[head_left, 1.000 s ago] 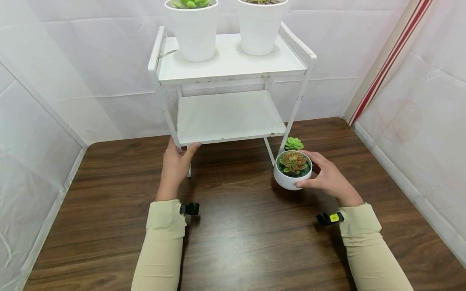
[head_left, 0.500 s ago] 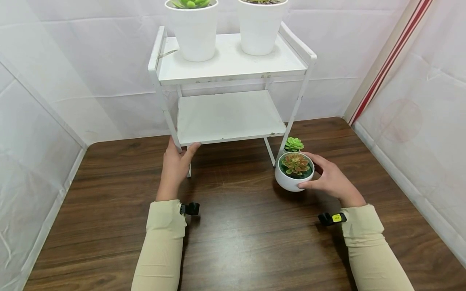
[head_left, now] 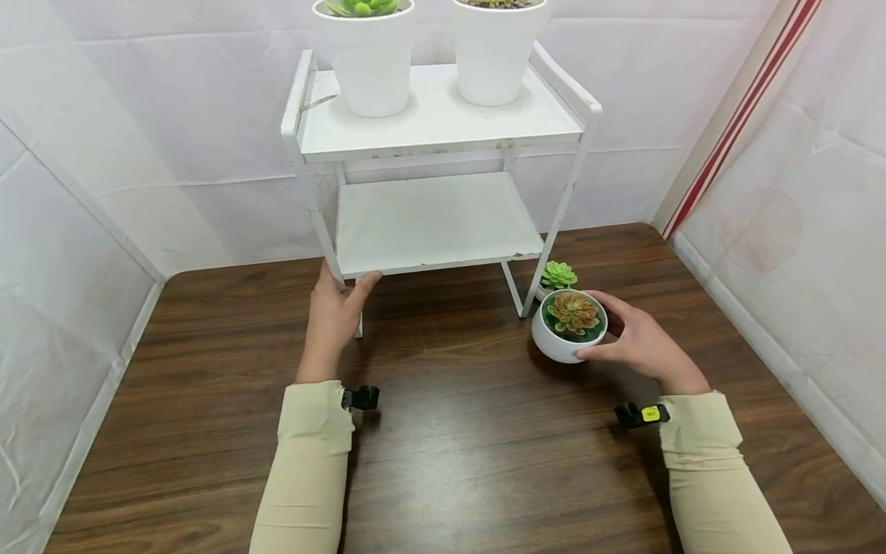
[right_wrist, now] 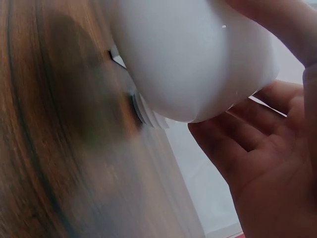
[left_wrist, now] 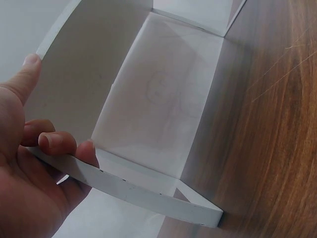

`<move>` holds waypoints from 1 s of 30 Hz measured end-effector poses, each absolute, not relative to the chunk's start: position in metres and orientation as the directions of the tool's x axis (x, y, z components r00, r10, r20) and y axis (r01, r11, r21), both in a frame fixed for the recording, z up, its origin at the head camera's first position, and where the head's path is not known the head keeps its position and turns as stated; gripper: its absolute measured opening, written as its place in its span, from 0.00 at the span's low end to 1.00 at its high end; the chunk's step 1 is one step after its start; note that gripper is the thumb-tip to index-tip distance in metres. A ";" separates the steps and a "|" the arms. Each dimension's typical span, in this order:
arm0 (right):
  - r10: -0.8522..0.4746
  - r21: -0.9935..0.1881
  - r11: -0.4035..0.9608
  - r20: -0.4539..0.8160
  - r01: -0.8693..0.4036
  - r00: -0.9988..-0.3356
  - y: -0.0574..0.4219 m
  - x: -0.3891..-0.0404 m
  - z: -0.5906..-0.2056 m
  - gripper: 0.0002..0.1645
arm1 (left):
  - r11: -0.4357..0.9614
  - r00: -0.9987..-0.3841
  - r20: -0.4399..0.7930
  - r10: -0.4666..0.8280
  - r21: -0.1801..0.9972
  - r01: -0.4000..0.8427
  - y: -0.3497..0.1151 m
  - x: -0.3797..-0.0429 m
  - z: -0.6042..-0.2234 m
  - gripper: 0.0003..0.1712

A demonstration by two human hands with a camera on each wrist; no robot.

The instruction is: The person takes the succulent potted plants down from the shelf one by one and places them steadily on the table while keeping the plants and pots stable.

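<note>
My left hand (head_left: 332,322) grips the front left leg of a white two-tier shelf (head_left: 436,223). In the left wrist view its fingers (left_wrist: 57,143) curl round the leg, and the thumb lies on the lower tier's edge. My right hand (head_left: 644,344) holds a round white pot (head_left: 551,345) with a reddish-green succulent (head_left: 573,312), thumb in front and fingers behind. The right wrist view shows the pot's smooth underside (right_wrist: 173,64) raised off the table, its shadow on the wood. Just behind it, a small green succulent (head_left: 557,275) in a ribbed white pot (right_wrist: 148,111) stands beside the shelf's right leg.
Two tall white pots (head_left: 374,69) with plants stand on the upper tier, their tops cut off by the frame. The shelf stands on a brown wooden table (head_left: 443,446). White cloth walls (head_left: 221,138) enclose the back and sides.
My right hand has carried the round pot a little to the right, away from the shelf leg, uncovering more of the small plant behind. The left hand has stayed put.
</note>
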State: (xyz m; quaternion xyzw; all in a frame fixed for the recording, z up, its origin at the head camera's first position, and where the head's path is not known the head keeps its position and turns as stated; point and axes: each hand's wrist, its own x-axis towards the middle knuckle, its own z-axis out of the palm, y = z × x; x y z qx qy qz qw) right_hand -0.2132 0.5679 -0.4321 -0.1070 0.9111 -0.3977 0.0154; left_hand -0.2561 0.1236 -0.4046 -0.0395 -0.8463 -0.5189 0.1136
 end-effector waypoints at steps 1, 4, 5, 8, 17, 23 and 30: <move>-0.207 -0.722 0.668 0.052 -0.180 -0.977 0.569 -0.213 -0.432 0.55 | 0.459 -0.972 0.230 -0.051 0.870 0.182 0.123 -0.256 -0.405 0.48; -0.203 -0.708 0.686 0.035 -0.167 -0.979 0.570 -0.213 -0.432 0.55 | 0.457 -0.973 0.227 -0.050 0.871 0.180 0.123 -0.256 -0.405 0.48; -0.203 -0.707 0.688 0.031 -0.165 -0.979 0.570 -0.213 -0.432 0.56 | 0.457 -0.972 0.229 -0.051 0.871 0.181 0.123 -0.256 -0.405 0.48; -0.210 -0.695 0.701 0.017 -0.163 -0.977 0.572 -0.214 -0.434 0.56 | 0.459 -0.970 0.237 -0.050 0.868 0.189 0.123 -0.256 -0.405 0.49; -0.202 -0.675 0.720 0.017 -0.161 -0.979 0.573 -0.216 -0.438 0.58 | 0.450 -0.969 0.243 -0.049 0.871 0.196 0.124 -0.257 -0.405 0.48; -0.199 -0.678 0.720 0.000 -0.147 -0.980 0.576 -0.217 -0.440 0.59 | 0.449 -0.970 0.239 -0.047 0.872 0.193 0.124 -0.256 -0.405 0.48; -0.198 -0.686 0.715 -0.007 -0.140 -0.980 0.578 -0.219 -0.445 0.59 | 0.450 -0.968 0.247 -0.048 0.870 0.200 0.124 -0.256 -0.405 0.47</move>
